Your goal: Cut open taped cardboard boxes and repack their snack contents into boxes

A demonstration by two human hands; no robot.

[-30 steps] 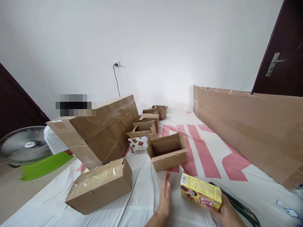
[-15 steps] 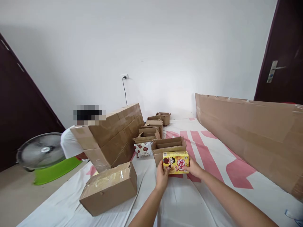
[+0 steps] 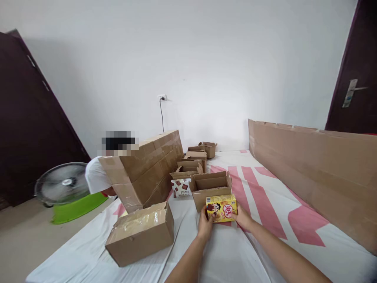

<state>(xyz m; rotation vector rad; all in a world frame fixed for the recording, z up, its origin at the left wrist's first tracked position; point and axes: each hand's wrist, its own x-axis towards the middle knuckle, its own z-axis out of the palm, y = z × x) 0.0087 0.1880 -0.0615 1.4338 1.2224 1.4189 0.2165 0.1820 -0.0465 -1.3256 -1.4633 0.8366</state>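
A yellow snack box [image 3: 221, 209] with a cartoon figure and red lettering is held between both hands. My left hand [image 3: 206, 223] grips its left end, and my right hand [image 3: 242, 217] grips the right end. Just beyond it stands an open cardboard box [image 3: 212, 184]; the snack box overlaps its front right part in view. A white snack packet [image 3: 180, 188] with brown pieces printed on it leans at the open box's left side.
More small open cartons [image 3: 189, 167] run toward the wall. A tall taped cardboard block [image 3: 156, 165] and a closed carton [image 3: 141, 234] are at left, near a person in white [image 3: 97, 175] and a fan [image 3: 66, 182]. A long cardboard panel [image 3: 312, 169] stands right.
The camera view has shifted, moving the scene slightly right in the picture. Both hands and the yellow box appear a little lower, showing more of the open box's front wall.
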